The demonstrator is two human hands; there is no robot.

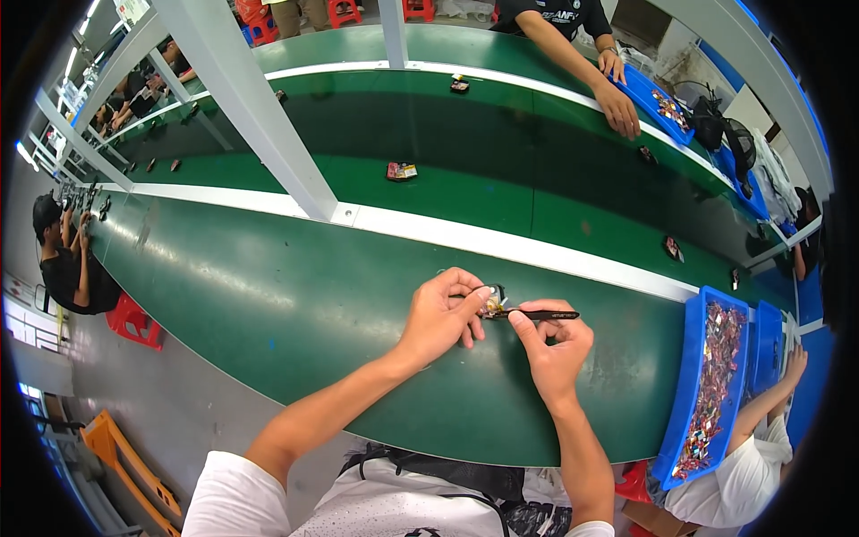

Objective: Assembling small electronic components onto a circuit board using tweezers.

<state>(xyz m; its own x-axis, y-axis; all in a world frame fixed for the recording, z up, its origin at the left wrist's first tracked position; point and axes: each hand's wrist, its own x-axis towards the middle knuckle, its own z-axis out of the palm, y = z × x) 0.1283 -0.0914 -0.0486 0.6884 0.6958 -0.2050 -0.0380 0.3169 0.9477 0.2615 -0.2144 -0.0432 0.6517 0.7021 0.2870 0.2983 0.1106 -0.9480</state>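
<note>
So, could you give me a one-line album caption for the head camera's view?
Left hand holds a small black-cased part, right hand holds black tweezers against it, above a green workbench.

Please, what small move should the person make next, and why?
Perhaps gently guide the slim black tool toward the small dark-rimmed device, because the left hand holds the device and the right hand has the tool's tip close to it.

Smooth, softly glossy tabletop, painted metal post, smooth plastic tray, matt slim tool, cloth shirt
</note>
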